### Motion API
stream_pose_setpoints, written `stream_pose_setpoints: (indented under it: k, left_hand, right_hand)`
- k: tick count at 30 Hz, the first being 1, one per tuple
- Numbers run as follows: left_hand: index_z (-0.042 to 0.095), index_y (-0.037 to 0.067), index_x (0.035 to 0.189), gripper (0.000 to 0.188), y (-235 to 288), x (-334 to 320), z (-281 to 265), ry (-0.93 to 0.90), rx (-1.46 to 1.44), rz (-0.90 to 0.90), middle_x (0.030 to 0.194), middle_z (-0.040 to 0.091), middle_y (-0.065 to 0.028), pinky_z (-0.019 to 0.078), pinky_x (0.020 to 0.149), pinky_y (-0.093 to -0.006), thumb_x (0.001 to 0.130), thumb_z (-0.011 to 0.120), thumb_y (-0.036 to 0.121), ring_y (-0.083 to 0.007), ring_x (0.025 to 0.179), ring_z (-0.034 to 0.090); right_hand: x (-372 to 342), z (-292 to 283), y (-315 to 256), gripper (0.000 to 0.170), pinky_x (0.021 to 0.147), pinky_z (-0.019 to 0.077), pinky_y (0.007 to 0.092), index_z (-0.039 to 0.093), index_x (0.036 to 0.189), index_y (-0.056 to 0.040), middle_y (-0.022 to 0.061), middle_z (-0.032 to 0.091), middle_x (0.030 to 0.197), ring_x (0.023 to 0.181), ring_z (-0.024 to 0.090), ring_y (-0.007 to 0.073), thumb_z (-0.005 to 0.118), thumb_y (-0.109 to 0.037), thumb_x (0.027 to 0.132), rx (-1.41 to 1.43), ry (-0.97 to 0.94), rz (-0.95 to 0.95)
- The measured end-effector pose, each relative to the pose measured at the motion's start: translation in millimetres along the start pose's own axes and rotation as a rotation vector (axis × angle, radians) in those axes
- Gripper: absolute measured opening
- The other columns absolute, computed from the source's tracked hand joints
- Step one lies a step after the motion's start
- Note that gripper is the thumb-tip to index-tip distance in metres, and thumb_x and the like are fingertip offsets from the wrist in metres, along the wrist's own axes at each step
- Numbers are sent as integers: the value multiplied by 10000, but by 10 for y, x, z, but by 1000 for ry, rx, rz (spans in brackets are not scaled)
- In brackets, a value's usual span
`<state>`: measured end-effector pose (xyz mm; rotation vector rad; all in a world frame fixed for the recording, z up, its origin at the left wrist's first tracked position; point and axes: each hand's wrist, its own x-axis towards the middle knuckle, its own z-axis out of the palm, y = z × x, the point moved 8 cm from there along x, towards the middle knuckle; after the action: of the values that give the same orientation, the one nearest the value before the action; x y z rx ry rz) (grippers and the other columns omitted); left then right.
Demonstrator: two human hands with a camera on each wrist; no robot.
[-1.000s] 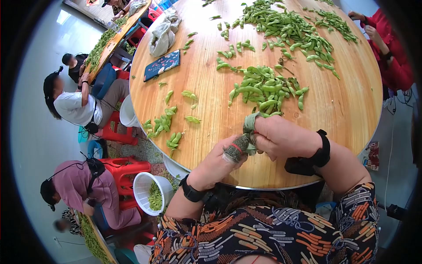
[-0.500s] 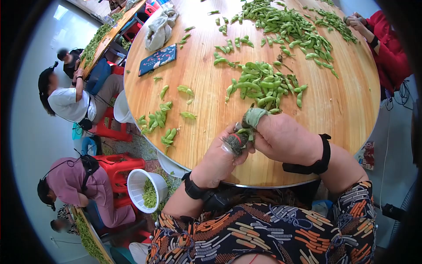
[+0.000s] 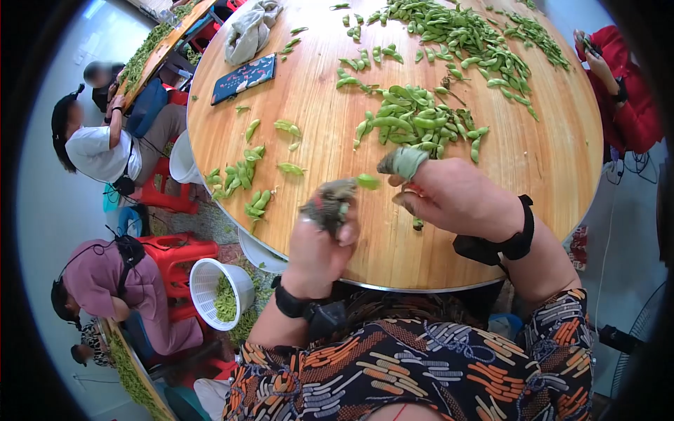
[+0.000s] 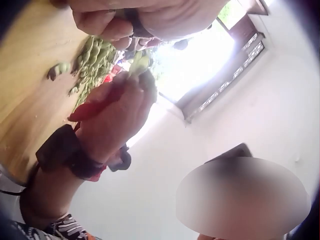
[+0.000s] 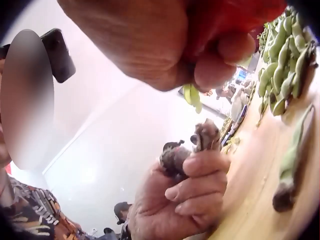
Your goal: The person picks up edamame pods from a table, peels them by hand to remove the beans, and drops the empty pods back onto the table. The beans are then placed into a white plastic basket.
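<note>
My left hand (image 3: 323, 231), motion-blurred, is over the near part of the round wooden table (image 3: 400, 263). Grey-green wraps cover its thumb and index finger; its other fingers are curled in. A green soybean pod (image 3: 367, 182) appears right beside its fingertips in the head view. From the right wrist, that pod (image 5: 191, 97) shows with a small gap above the wrapped fingers (image 5: 207, 132). My right hand (image 3: 449, 196) has a pale green wrap on its index finger, with thumb and index apart. Under it lies another soybean pod (image 5: 292, 167) with a dark tip.
A pod pile (image 3: 414, 116) lies ahead, a larger heap (image 3: 456, 35) beyond. Smaller groups (image 3: 239, 175) sit at the left edge, near a dark patterned pouch (image 3: 243, 78) and a grey cloth (image 3: 246, 35). Seated people and a white basket (image 3: 239, 291) are left; a red-sleeved person (image 3: 625, 91) sits right.
My hands were together at the near edge and have separated. The left has swung left, the right slightly up. A pod has come into sight between them.
</note>
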<state>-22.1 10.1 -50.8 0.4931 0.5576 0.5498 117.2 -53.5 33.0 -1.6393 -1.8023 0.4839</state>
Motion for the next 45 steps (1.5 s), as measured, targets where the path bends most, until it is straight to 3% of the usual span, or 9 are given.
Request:
stream_pose_setpoints:
  k: [4,15,18,21,29,31,34,37,45]
  left_hand:
    - [545,40,1115,292,80,-67,-73,-98,-78,-6,848,526,-43,334,474,-217,928,462,249,-101,516,413]
    - [556,53,1102,277,-183,-41,129,-77,147,-65,796,534,-16,324,465,-211,933,485,262,-98,541,427]
    - [540,52,1138,263,-181,-49,215,-72,187,-19,814,533,0,316,456,-193,931,496,208,-84,556,436]
    - [494,53,1190,290,-279,-97,251,-24,222,-130,850,527,9,327,479,-181,913,529,128,-77,585,450]
    - [517,57,1112,215,-329,-46,334,-192,286,-192,761,485,25,302,481,-175,913,533,137,-52,556,391]
    - [525,57,1078,188,-250,-44,336,-155,339,-122,723,474,34,298,474,-176,909,534,138,-38,553,393]
    - [581,72,1073,185,-103,-83,336,-120,523,-37,775,518,62,348,550,-168,911,519,138,-5,622,415]
    - [593,61,979,119,-30,-91,288,-106,654,41,797,539,55,370,566,-183,896,535,124,-9,655,443]
    - [553,16,795,86,176,-100,409,-150,1105,478,687,506,-53,401,534,-279,764,626,49,-157,591,502]
  right_hand:
    - [-66,-47,97,236,629,492,437,530,830,13,201,596,711,716,615,357,584,-216,822,-322,-259,248]
    - [-41,158,154,202,644,488,438,484,833,18,209,599,737,746,606,374,575,-138,743,-287,-354,210]
    - [41,40,222,146,524,460,432,506,903,-5,163,590,679,587,600,324,550,-87,791,-194,-113,147]
    - [16,-27,276,232,621,473,354,544,1012,-35,151,587,751,683,598,313,617,-135,816,417,17,346]
    - [8,-37,77,196,619,482,351,535,967,-29,166,586,751,711,610,335,616,-138,826,320,233,39]
    - [-5,40,262,136,573,459,262,540,985,-24,36,570,766,634,562,130,563,-109,882,368,147,132]
    - [-36,115,259,119,485,461,301,503,905,-12,75,564,662,530,588,182,497,-129,886,771,-35,455]
    - [-23,189,112,107,433,434,271,479,907,0,34,531,639,459,513,104,415,-82,879,726,-168,446]
    - [-27,303,34,132,405,430,275,437,955,-2,31,488,595,444,521,124,361,-61,866,698,-311,387]
